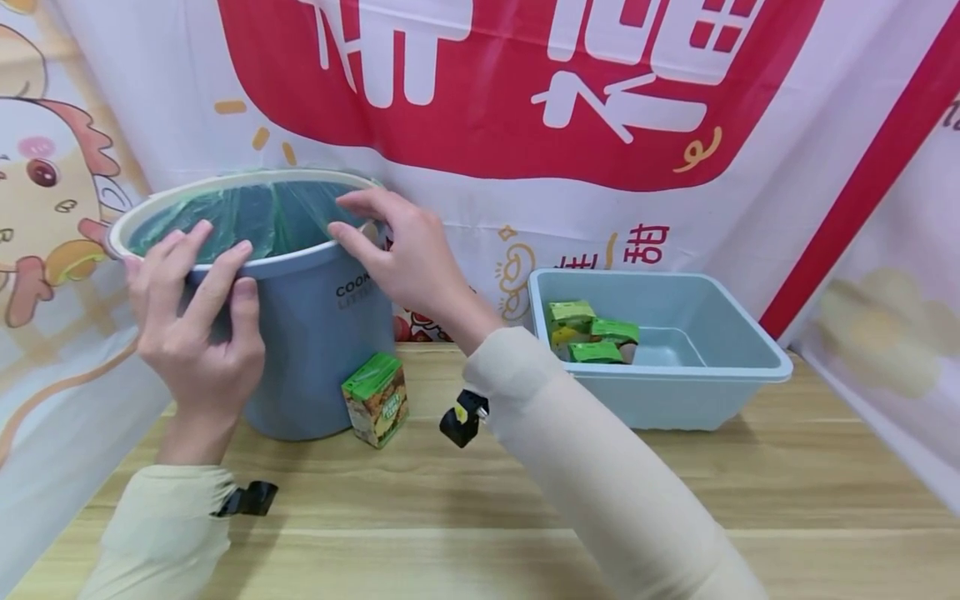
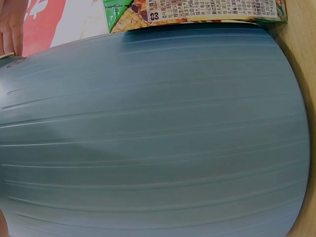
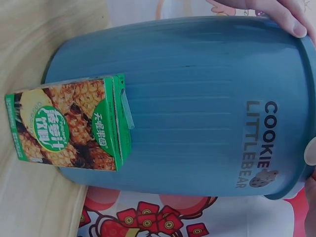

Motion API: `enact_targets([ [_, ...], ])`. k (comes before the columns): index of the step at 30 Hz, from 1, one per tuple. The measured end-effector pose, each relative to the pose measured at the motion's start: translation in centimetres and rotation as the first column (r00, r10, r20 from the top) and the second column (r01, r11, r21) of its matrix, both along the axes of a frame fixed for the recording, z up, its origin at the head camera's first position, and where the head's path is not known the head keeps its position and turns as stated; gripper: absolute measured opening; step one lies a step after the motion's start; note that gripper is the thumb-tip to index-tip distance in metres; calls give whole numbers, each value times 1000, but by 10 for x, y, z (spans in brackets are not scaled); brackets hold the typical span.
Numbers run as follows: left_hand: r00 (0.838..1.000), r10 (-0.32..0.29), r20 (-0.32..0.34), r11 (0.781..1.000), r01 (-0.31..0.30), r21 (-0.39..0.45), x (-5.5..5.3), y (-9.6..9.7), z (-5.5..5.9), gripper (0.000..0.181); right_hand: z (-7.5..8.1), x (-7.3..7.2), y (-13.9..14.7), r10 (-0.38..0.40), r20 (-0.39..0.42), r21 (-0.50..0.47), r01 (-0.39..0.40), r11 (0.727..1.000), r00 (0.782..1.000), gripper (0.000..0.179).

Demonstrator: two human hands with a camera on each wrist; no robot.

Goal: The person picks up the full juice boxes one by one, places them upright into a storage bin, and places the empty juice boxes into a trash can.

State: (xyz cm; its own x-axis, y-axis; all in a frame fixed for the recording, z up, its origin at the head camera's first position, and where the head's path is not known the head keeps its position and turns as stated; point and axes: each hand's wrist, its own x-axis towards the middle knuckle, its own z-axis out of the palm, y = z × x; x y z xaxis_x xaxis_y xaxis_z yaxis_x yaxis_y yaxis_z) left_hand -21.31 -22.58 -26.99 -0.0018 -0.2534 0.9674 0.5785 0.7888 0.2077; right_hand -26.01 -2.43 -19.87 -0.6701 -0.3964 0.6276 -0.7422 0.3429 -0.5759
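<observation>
A blue trash can [image 1: 315,358] stands upright with a translucent green trash bag [image 1: 262,218] lining its inside. Around its top runs a pale rim ring [image 1: 251,176]. My left hand [image 1: 197,325] touches the front-left rim, fingers extended and spread. At the right of the rim is my right hand [image 1: 408,250], its thumb and index finger apart over the opening; its other fingers are mostly hidden. Close against the can's front right stands a pineapple juice box [image 1: 377,404], also in the right wrist view, with a straw on its side.
To the right, a light blue plastic basin [image 1: 667,404] holds several green-topped drink boxes [image 1: 572,315] at its left end. Everything stands on a wooden table [image 1: 390,508]. A printed cloth [image 1: 450,150] hangs behind and at both sides.
</observation>
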Motion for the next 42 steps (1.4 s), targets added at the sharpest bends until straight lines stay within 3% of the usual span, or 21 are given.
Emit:
enact_targets([
  [7,1000,-1,-21,1000,1,20,2,1,3,33,-6,7,5,77,17,-68,-76,995,997,50],
  [16,1000,-7,-26,1000,8,24,4,4,5,31,-29,17,16,152,-62,-243,-162,956,986,53],
  [21,1000,-14,-24,1000,14,18,2,4,4,31,-53,18,23,181,46,-309,-159,938,982,52],
  [30,1000,-8,3,1000,8,5,1,1,1,32,-101,15,33,132,279,-254,-60,965,951,54],
  [37,1000,-7,4,1000,7,7,4,4,3,32,-128,13,29,194,366,-255,-102,961,910,62],
  [42,1000,-4,11,1000,4,8,8,7,5,31,-143,16,23,178,415,-221,-91,971,892,64],
])
